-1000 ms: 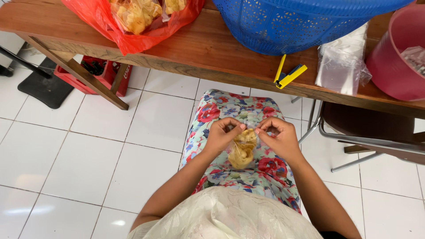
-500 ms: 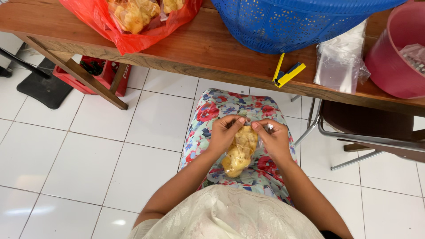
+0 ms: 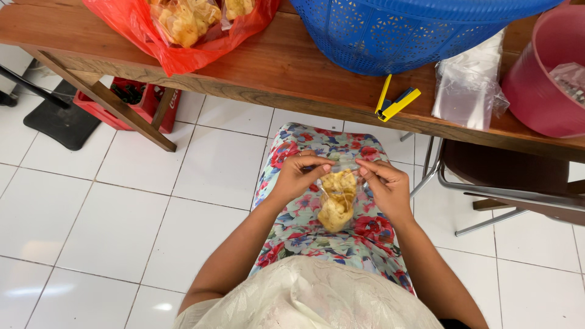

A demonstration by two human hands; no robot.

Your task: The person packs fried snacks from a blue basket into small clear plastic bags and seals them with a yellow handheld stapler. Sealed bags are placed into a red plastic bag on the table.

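A small clear plastic bag of yellow crackers (image 3: pixel 336 200) hangs over my lap, above my flowered skirt (image 3: pixel 304 219). My left hand (image 3: pixel 300 176) pinches the bag's top edge on the left side. On the right side, my right hand (image 3: pixel 384 186) grips the same top edge. Both hands are closed on the bag's mouth, a short way apart.
A wooden table (image 3: pixel 268 73) runs across the top. On it lie a red plastic bag of crackers (image 3: pixel 177 27), a blue perforated basket (image 3: pixel 414 30), a yellow stapler (image 3: pixel 393 103), a stack of clear bags (image 3: pixel 469 91) and a pink tub (image 3: pixel 551 79). A red crate (image 3: pixel 131 103) stands under it, a metal-framed chair (image 3: pixel 506 183) at right.
The bag has been lifted and turned a little in my hands, and my fingers now hold its top edge slightly wider apart. Nothing else has moved.
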